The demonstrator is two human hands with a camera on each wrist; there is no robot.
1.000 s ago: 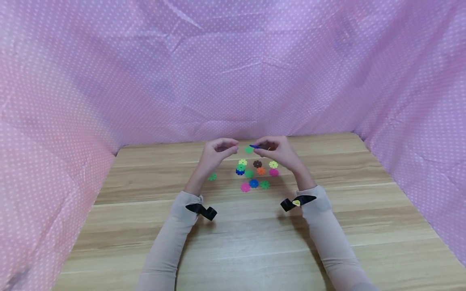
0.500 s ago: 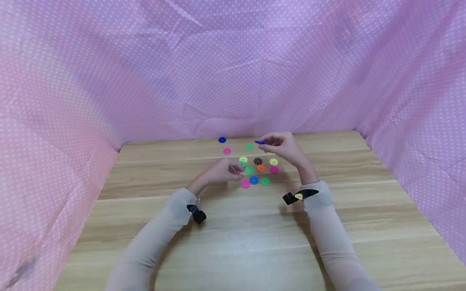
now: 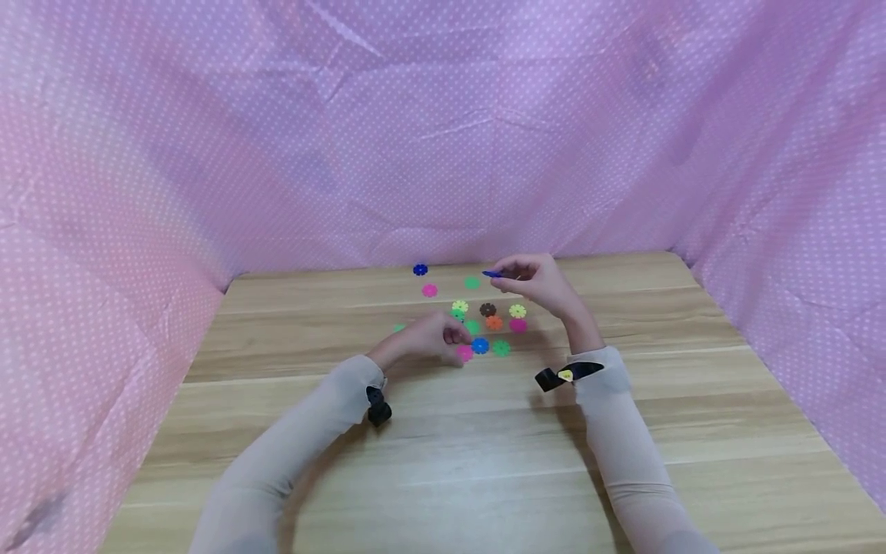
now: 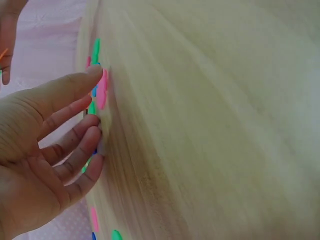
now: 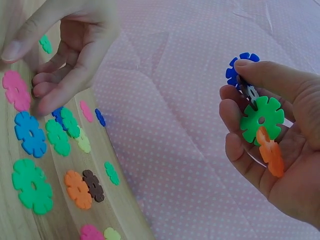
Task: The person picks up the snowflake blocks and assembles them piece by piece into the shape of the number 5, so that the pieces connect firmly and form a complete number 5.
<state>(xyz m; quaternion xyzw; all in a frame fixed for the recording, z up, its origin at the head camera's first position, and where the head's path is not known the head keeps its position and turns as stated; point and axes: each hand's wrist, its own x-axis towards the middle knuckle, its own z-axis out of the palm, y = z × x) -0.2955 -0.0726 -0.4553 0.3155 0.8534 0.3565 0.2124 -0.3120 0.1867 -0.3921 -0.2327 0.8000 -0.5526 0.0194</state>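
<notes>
My right hand [image 3: 540, 282] is raised over the far part of the table and pinches a chain of joined plastic snowflake discs. In the right wrist view the chain shows a blue disc [image 5: 231, 75] by the thumb, a dark one, a green disc [image 5: 262, 119] and an orange disc [image 5: 271, 154]. Low over the table, my left hand [image 3: 431, 336] reaches around a flat pink disc [image 5: 16, 91], thumb and index finger apart on either side of it. Whether they touch it, I cannot tell. A light blue disc [image 3: 481, 346] lies beside the pink one.
Several loose discs lie about, among them a green disc [image 3: 501, 348], an orange disc [image 3: 494, 323], a brown disc [image 3: 487, 310] and a yellow disc [image 3: 517, 311]. Farther back are a pink disc [image 3: 430, 291] and a dark blue disc [image 3: 420, 270]. Polka-dot cloth [image 3: 443, 154] surrounds the wooden table [image 3: 443, 477].
My left hand has come away from near the right hand, down and toward me to the pink disc, uncovering discs at the back. The right hand, still holding the chain, has shifted slightly right.
</notes>
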